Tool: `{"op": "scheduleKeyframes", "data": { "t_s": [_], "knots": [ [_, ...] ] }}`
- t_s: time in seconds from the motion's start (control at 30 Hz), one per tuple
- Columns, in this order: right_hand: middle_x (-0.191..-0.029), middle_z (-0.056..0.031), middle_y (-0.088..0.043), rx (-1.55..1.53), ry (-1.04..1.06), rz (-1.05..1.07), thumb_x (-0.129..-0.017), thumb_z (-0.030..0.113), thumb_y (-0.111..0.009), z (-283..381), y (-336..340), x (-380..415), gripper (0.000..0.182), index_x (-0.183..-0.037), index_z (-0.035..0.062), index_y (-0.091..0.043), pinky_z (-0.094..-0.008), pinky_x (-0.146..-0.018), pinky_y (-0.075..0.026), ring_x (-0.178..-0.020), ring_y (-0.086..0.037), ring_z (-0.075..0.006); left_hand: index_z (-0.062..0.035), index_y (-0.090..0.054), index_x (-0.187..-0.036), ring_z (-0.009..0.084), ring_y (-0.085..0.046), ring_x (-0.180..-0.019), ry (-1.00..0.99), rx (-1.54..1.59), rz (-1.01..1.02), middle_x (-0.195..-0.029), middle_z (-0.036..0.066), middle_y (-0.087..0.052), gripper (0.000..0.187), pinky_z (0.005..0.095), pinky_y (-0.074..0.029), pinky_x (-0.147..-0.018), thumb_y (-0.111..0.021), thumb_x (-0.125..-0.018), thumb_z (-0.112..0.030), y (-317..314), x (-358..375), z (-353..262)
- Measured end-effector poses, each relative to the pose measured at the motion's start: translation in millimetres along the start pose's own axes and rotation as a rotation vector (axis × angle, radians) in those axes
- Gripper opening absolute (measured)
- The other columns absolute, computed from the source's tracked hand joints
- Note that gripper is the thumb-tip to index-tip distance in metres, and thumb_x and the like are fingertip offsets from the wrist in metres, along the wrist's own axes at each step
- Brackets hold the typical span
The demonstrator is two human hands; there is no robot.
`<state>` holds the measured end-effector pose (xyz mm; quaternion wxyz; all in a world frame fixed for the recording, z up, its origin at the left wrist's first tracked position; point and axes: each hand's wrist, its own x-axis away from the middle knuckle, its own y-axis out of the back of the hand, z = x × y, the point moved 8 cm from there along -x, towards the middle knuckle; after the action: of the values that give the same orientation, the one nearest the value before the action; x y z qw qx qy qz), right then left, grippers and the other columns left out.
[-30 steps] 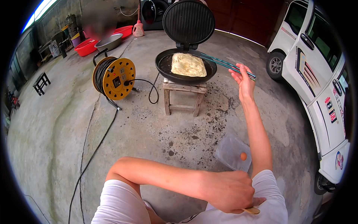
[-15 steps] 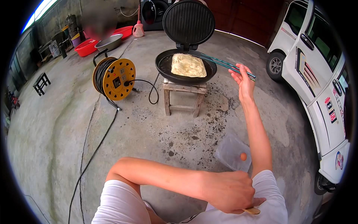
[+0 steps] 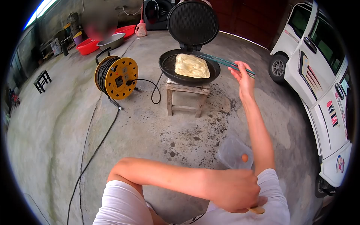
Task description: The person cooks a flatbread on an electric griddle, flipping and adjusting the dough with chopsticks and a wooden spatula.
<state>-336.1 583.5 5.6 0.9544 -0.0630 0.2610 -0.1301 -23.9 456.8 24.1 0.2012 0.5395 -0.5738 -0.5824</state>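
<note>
A square, pale golden flatbread [image 3: 192, 66] lies in the round black pan [image 3: 164, 67], whose ribbed lid [image 3: 192, 23] stands raised behind it. My right hand [image 3: 244, 77] is closed on a pair of green chopsticks [image 3: 225, 63], their tips over the pan's back right rim beside the bread. Across my lap, my left hand [image 3: 236, 190] is closed round a tan wooden thing [image 3: 257, 210]; only its end shows, below the fingers.
The pan rests on a wooden stool [image 3: 187, 89]. A yellow cable reel [image 3: 122, 78] stands to its left, its black cord running along the floor. A clear plastic tray [image 3: 233, 153] with an egg [image 3: 245, 158] lies before my right knee. A white van [image 3: 318, 75] is at right.
The chopstick tips have shifted slightly left along the pan's back rim, with my right hand a little further left. The view has moved slightly. My left hand keeps its grip.
</note>
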Motion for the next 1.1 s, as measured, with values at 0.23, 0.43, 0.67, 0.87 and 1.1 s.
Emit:
{"op": "scheduleKeyframes", "data": {
  "t_s": [0.23, 0.43, 0.67, 0.87, 1.1],
  "knots": [
    [-0.087, -0.0053, -0.064, 0.234, -0.024, 0.279, -0.089, 0.017, -0.055, -43.3, -140.9, -51.7, 0.018, -0.091, 0.0022, -0.065, -0.0219, -0.063, -0.053, -0.068, -0.065, -0.0133, 0.0023, -0.058, -0.085, 0.0260, -0.057, -0.047, 0.097, -0.077, -0.185, -0.049, 0.008, -0.053, 0.024, 0.0342, -0.041, -0.041, -0.057, -0.076, -0.020, 56.2, 45.3, -11.7],
    [-0.072, -0.0077, -0.063, 0.554, 0.079, 0.320, -0.084, 0.019, -0.055, -70.3, -190.9, -30.0, 0.019, -0.083, 0.0037, -0.067, -0.0249, -0.059, -0.051, -0.062, -0.064, -0.0140, -0.0028, -0.052, -0.064, 0.0265, -0.057, -0.046, 0.007, -0.101, -0.397, -0.047, 0.008, -0.052, 0.016, 0.0370, -0.044, -0.045, -0.056, -0.073, -0.016, 89.9, 106.0, -35.1],
    [-0.079, -0.0107, -0.060, 1.090, 0.505, 0.420, -0.083, 0.018, -0.054, -42.9, -221.2, -29.0, 0.018, -0.083, 0.0052, -0.067, -0.0311, -0.064, -0.051, -0.069, -0.063, -0.0202, -0.0043, -0.054, -0.067, 0.0272, -0.057, -0.045, -0.028, -0.040, -0.469, -0.047, 0.008, -0.052, 0.016, 0.0439, -0.047, -0.057, -0.056, -0.074, -0.019, 99.8, 162.4, -35.6],
    [-0.083, -0.0063, -0.061, 0.981, 0.183, 0.545, -0.087, 0.015, -0.053, -6.5, -211.5, 18.5, 0.018, -0.088, 0.0006, -0.065, -0.0246, -0.066, -0.051, -0.072, -0.060, -0.0116, -0.0045, -0.054, -0.067, 0.0271, -0.057, -0.045, 0.007, -0.091, -0.416, -0.046, 0.007, -0.052, 0.019, 0.0428, -0.047, -0.057, -0.057, -0.075, -0.021, 99.0, 181.8, -38.1],
    [-0.088, -0.0110, -0.060, 1.065, 0.581, 0.619, -0.083, 0.015, -0.056, -29.3, -217.0, 47.1, 0.013, -0.086, 0.0047, -0.065, -0.0333, -0.074, -0.046, -0.081, -0.059, -0.0276, -0.0038, -0.055, -0.067, 0.0271, -0.056, -0.045, -0.013, -0.079, -0.433, -0.047, 0.008, -0.052, 0.019, 0.0423, -0.046, -0.055, -0.058, -0.074, -0.022, 94.8, 177.0, -34.5]
  ]
}}
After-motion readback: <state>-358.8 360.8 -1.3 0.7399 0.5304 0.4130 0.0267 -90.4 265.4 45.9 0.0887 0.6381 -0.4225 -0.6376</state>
